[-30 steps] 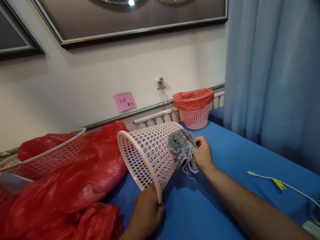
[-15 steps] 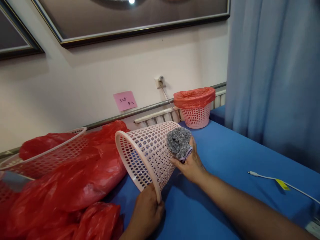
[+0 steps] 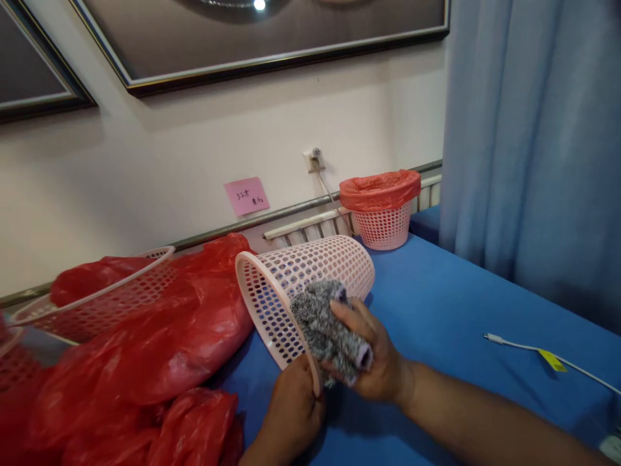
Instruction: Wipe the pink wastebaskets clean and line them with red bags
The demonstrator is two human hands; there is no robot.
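Note:
A pale pink perforated plastic basket [image 3: 315, 262] lies tipped on its side over the blue surface, its open mouth facing left. My left hand [image 3: 295, 398] is closed around the lower part of its rim. In my right hand [image 3: 381, 362] is a crumpled grey cleaning cloth [image 3: 323, 323] with a pale purple edge, pressed against the basket's outer wall close to the rim. The cloth covers part of the wall and rim there.
Red plastic bags [image 3: 194, 330] heap up at left, beside another pink basket [image 3: 123, 301]. A small pink basket [image 3: 385, 226] lined with a red bag stands at the back. A white cable [image 3: 526, 349] crosses the blue surface [image 3: 451, 310] at right. A blue curtain [image 3: 524, 149] hangs behind.
My right hand has moved the cloth from near the basket's base down and left toward its rim. My left hand keeps its grip; the basket has shifted slightly right.

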